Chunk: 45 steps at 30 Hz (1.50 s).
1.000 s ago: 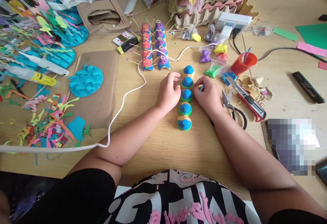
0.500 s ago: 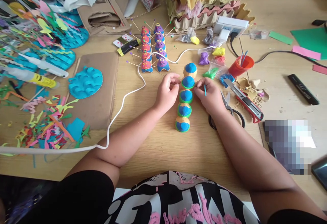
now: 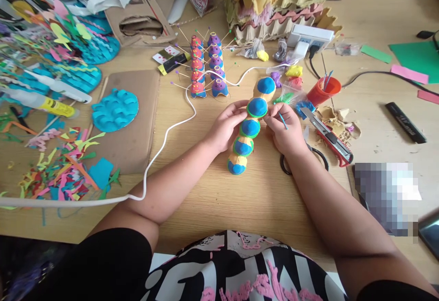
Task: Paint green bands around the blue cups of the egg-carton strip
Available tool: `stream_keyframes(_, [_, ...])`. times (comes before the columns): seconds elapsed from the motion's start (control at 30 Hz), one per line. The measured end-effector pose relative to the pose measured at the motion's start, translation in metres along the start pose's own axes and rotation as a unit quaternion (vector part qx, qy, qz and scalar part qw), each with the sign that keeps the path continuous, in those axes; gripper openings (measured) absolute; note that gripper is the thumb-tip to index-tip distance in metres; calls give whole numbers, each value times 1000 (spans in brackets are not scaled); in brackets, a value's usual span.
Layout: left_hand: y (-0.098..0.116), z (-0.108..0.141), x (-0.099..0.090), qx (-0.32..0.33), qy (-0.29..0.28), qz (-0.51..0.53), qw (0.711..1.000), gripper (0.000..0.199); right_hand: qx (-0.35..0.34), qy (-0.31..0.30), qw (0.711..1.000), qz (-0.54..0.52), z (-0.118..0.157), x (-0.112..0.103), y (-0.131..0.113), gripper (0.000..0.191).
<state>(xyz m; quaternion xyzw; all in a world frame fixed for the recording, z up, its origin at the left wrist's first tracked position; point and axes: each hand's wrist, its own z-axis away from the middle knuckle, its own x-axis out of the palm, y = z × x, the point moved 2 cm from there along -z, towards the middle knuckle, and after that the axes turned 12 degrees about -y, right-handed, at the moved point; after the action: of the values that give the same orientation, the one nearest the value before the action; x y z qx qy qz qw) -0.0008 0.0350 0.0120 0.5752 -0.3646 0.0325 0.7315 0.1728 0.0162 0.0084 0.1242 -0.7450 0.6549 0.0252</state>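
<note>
Tilting clockwise since the earlier frame, the bumpy strip is lying between both hands, its far end pointing toward one o'clock. The left hand is gripping its left edge, thumb and fingers close together. The right hand is holding a blue stick narrowly, fingertips meeting the opposite edge. Scissors are resting at four o'clock from the strip, the red cup at two.

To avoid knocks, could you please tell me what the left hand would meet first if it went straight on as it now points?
The left hand would meet the strip of blue-topped cups first; its fingertips seem to touch it, though depth is unclear.
</note>
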Motion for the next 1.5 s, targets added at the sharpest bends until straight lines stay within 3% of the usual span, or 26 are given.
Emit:
stream_keyframes(0.1, [2,3,5,-59,-26,41,997,15,12,-1,1000,-28,0,0,-1,49])
stream_keyframes(0.2, [2,3,4,-77,-37,65,994,10,29,13,999,-42,-1,0,-3,41])
stream_keyframes(0.47, [0,0,-1,-82,-19,78,993,4,24,23,996,-85,-6,-9,-8,44])
stream_keyframes(0.83, [-3,-3,-8,-78,-3,26,997,8,32,-67,995,-66,-1,4,-12,55])
stream_keyframes(1.1, [-4,-3,-9,-81,-15,43,996,10,24,-46,995,-80,-2,4,-12,62])
stream_keyframes(1.5, [-3,-3,-8,-90,-20,20,996,10,42,-53,996,-64,-1,5,-8,58])
